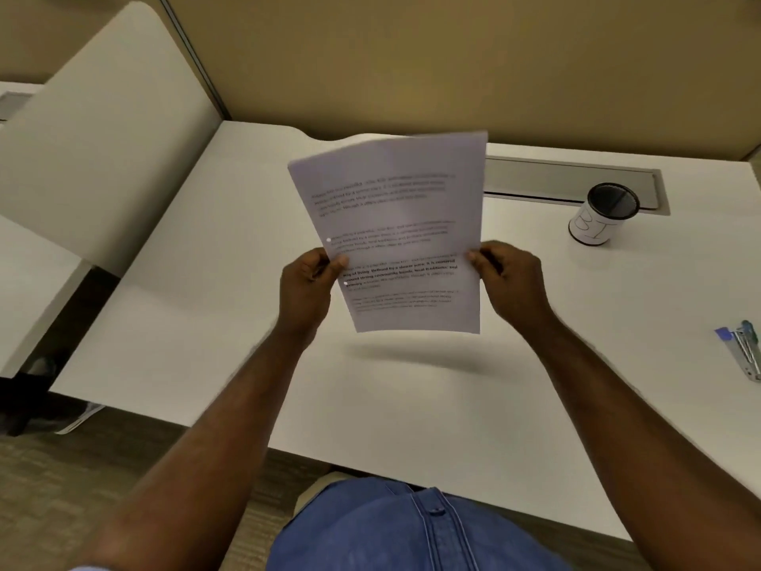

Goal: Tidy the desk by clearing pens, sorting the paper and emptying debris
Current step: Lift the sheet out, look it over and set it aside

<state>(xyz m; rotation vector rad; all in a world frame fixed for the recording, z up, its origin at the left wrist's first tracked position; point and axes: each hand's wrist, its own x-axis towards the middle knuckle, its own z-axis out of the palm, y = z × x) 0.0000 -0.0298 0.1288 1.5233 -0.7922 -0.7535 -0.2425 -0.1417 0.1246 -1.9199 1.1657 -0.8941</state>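
Observation:
A printed white paper sheet (395,224), or a thin stack of them, hangs in the air above the middle of the white desk (197,282). My left hand (306,286) pinches its left edge and my right hand (508,282) pinches its right edge, both near the lower half. The sheet casts a shadow on the desk below it. A black mesh pen cup (603,214) with a white label stands at the back right; whether it holds anything cannot be made out.
A stapler (743,350) with blue parts lies at the desk's right edge. A grey cable tray lid (568,181) runs along the back edge. A white divider panel (107,138) rises on the left, a tan partition wall behind.

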